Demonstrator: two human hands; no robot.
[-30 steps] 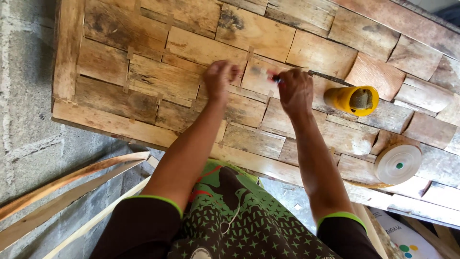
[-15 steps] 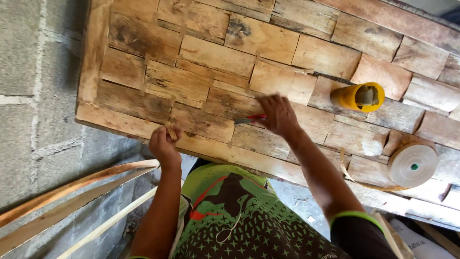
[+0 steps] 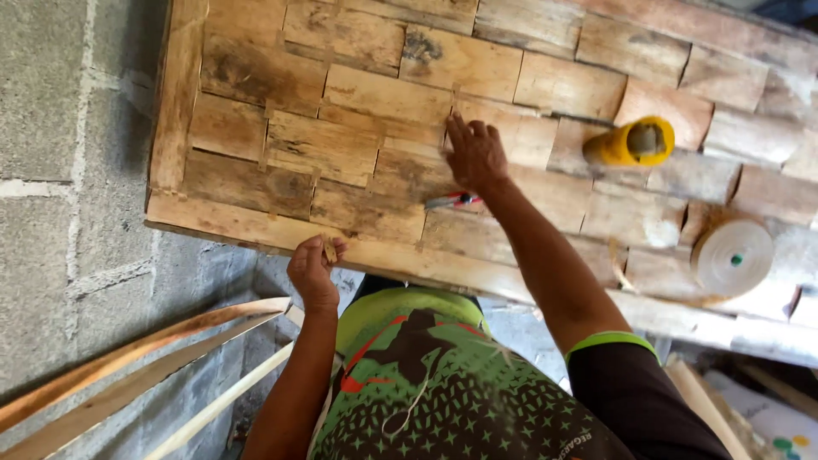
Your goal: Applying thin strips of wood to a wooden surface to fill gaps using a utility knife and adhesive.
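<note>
My left hand (image 3: pixel 313 271) pinches a small sliver of wood (image 3: pixel 329 252) between thumb and fingers, right at the near edge of the wooden panel (image 3: pixel 281 145), at about 7 o'clock on the board. The sliver sits upright against the pale border strip (image 3: pixel 256 226) that runs along that near edge; I cannot tell whether it already sits in a gap or only touches the strip.

My right hand (image 3: pixel 475 153) lies flat on the panel near its centre, fingers spread and holding nothing, palm pressing on the patchwork of rough brown wooden tiles. Just beside my right wrist, toward 6 o'clock, a small red-handled tool (image 3: pixel 454 201) lies loose on the tiles.

Further out, at 2 o'clock, a yellow tube-shaped container (image 3: pixel 630 143) lies on its side with its open mouth toward me. At 4 o'clock a pale roll of edging strip (image 3: pixel 731 257) rests flat. Left of the panel is a grey block wall (image 3: pixel 60 128); below it, long thin wood strips (image 3: pixel 136 366) lean at 8 o'clock.

To my judgement, doing this well means keeping the flat hand's weight steady so the board cannot shift, holding the sliver close to its tip, and lining it up with the seam before pressing
</note>
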